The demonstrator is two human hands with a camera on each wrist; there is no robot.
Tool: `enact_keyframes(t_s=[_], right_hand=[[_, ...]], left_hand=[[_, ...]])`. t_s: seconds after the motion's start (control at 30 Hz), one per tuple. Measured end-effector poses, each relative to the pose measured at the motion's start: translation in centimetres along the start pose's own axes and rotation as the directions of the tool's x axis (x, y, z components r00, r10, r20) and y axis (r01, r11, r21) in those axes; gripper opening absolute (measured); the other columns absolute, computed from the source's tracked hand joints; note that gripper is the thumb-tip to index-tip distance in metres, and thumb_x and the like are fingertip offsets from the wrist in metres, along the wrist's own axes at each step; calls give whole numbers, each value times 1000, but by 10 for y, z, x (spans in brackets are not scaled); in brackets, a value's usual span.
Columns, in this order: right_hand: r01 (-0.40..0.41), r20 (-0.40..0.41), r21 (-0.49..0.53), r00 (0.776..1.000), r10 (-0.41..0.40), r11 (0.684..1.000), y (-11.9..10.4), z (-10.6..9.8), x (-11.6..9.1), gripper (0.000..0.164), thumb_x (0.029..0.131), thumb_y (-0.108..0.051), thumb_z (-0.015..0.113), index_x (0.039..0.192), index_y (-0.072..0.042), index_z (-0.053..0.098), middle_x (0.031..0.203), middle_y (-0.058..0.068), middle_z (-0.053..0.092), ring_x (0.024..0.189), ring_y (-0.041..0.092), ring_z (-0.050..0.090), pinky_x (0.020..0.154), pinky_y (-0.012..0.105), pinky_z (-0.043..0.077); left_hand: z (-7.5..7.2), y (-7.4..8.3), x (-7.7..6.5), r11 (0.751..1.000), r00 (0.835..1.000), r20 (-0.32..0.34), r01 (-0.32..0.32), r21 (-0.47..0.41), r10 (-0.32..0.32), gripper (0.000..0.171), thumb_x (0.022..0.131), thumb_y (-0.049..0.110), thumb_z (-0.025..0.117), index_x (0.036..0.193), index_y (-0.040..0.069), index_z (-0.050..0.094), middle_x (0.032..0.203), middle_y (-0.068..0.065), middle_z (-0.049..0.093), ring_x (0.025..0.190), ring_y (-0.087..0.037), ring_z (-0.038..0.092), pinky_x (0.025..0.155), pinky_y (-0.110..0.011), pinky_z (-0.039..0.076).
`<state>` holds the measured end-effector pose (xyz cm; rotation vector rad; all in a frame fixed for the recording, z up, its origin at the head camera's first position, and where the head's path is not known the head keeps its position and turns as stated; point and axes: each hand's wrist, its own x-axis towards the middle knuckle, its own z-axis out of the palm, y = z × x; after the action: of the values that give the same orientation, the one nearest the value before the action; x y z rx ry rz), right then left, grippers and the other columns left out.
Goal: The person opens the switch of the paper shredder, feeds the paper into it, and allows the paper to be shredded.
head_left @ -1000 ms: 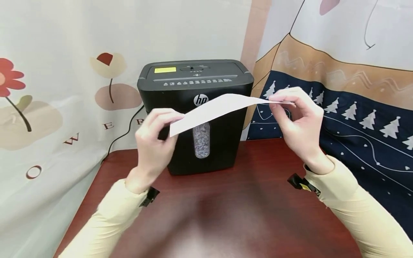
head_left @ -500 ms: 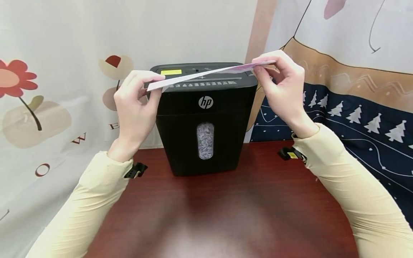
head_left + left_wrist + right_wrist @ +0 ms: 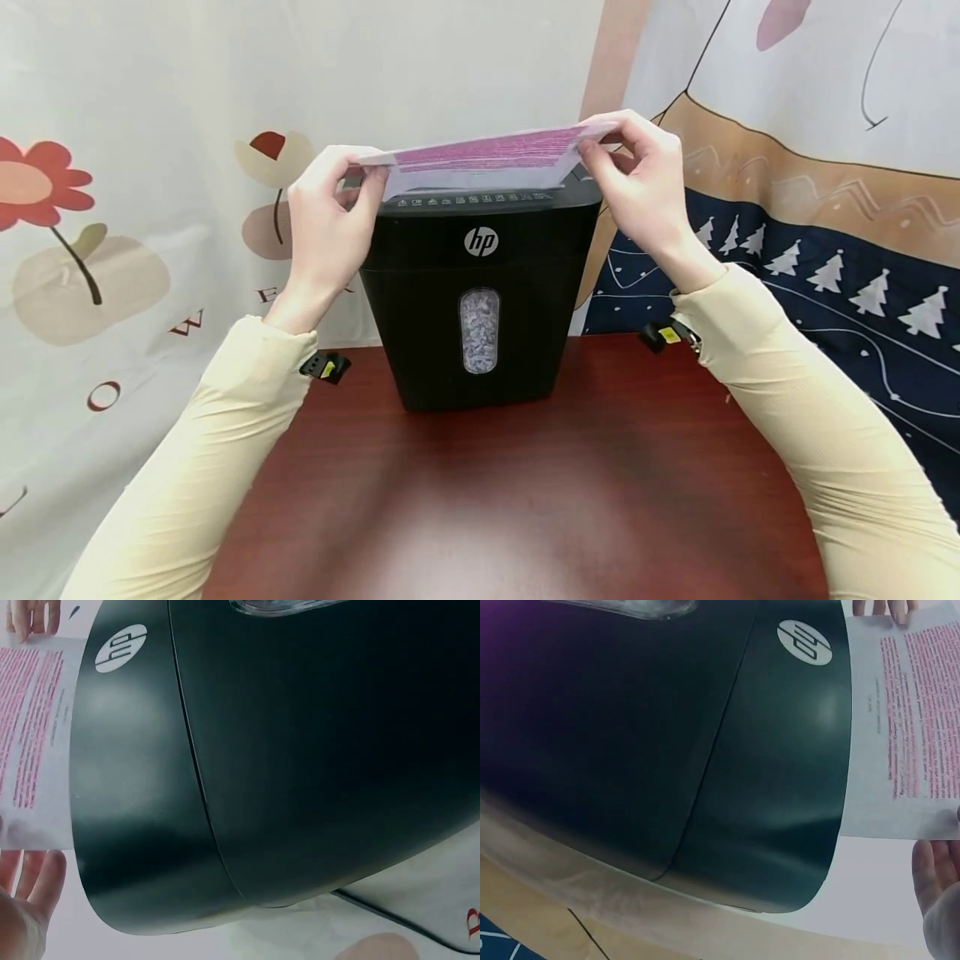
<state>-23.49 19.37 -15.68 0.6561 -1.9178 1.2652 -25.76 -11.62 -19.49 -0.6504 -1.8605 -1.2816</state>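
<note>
A sheet of paper (image 3: 487, 158) with pink-marked lines of print is stretched between both hands over the top of a black HP paper shredder (image 3: 480, 283). My left hand (image 3: 333, 208) pinches the sheet's left edge between thumb and fingers. At the opposite edge, my right hand (image 3: 637, 179) pinches it the same way. The sheet's lower edge overlaps the shredder's top in the head view. Both wrist views show the printed paper (image 3: 30, 727) beyond the shredder's upper edge, its lower border partly hidden. Shredded bits show through the shredder's window (image 3: 480, 331).
The shredder stands at the back of a reddish-brown table (image 3: 480, 492). Patterned curtains (image 3: 150, 167) hang close behind and at both sides. A dark power cord (image 3: 397, 922) runs along the curtain in the left wrist view.
Both hands have risen and moved forward, carrying the paper from in front of the shredder to above its top. The sheet has tipped so that its pink-marked print shows.
</note>
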Motion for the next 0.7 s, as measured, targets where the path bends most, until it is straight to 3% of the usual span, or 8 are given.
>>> enact_keyframes(t_s=[0.17,0.43,0.6,0.7], right_hand=[[-103,22,-102,994,106,989,1,1,13,19,100,-10,64,112,0,75,99,-17,71,91,2,70,86,13,59],[-182,42,-186,980,192,966,6,6,27,21,100,-12,63,112,0,75,92,-14,69,83,-1,66,79,10,53],[-203,42,-224,975,218,953,0,6,27,23,100,-13,62,115,0,75,92,-12,69,82,-4,64,78,11,51],[-203,51,-237,974,220,950,-3,5,26,24,101,-13,61,116,0,74,93,-10,70,83,-3,63,79,12,50]], left_hand=[[2,-5,8,998,997,37,62,30,-63,22,104,16,62,111,-3,73,114,-11,76,104,-12,74,81,-10,54],[5,-8,19,978,982,61,173,120,-181,25,106,22,60,116,4,73,119,-12,77,103,-12,72,94,-23,61],[3,-3,22,964,976,84,181,193,-200,25,106,22,58,116,5,73,121,-14,77,109,-24,73,86,-13,52],[0,1,23,961,975,99,174,215,-198,25,106,22,58,117,5,73,120,-15,78,108,-26,73,84,-14,45]])
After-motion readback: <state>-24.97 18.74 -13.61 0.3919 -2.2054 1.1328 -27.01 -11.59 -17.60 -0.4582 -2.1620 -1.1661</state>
